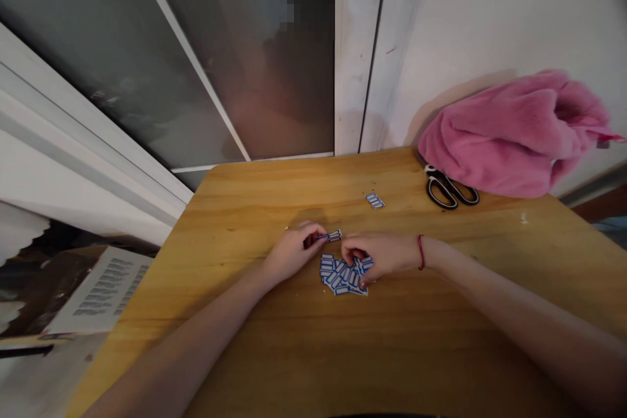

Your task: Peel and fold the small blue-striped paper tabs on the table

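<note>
Between the thumb and fingers of my left hand (pixel 300 245) is a small blue-and-white label piece (pixel 334 235), its free end pointing right. My right hand (pixel 375 256) bends over the right side of a loose pile of blue-edged white labels (pixel 337 275). Its thumb and fingers close around some labels at the pile's edge, touching them. The pile lies flat on the wooden table, pieces overlapping at odd angles. Farther back, a separate label piece (pixel 375 201) with several printed boxes lies by itself.
Black-handled scissors (pixel 451 191) lie at the back right, partly under a pink plush cloth (pixel 509 134) against the wall. A wooden table (pixel 245 353) carries everything. Beyond its far edge stands a glass-paned door (pixel 289 104). A printed cardboard box (pixel 100 290) is low on the left.
</note>
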Available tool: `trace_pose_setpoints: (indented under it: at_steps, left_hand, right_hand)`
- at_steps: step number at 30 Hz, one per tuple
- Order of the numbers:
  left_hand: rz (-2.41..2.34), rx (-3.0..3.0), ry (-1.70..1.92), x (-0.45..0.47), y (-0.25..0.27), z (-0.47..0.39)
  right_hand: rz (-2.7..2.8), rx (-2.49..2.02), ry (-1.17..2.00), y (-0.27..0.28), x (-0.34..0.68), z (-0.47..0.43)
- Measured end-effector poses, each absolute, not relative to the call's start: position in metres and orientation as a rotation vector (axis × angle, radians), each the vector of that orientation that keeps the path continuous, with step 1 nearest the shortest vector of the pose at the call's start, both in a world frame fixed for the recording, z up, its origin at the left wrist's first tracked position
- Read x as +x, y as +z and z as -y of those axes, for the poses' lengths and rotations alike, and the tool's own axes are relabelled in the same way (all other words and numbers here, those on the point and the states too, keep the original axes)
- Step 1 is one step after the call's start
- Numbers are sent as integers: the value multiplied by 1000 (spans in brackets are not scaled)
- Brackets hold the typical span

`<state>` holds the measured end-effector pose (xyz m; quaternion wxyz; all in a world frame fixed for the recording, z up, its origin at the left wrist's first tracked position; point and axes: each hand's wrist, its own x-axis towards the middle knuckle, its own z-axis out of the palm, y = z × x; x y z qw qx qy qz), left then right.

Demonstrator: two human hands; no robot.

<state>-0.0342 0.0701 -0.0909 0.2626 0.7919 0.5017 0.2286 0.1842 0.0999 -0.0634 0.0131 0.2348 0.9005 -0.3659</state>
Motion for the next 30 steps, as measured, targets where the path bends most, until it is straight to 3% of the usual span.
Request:
trace_pose_setpoints:
  at_steps: [10,19,30]
  left_hand:
    - [-1333,2146,633,-35,-92,-71]
    - [-1348,2161,614,-34,-89,-70]
    - [-1350,2146,605,-34,-90,-71]
  right_hand:
    - [-2751,959,-1325,-67,181,-100]
    - [-2648,812,-1147,-62,189,-104]
    - [-2675,791,-1176,-57,190,-105]
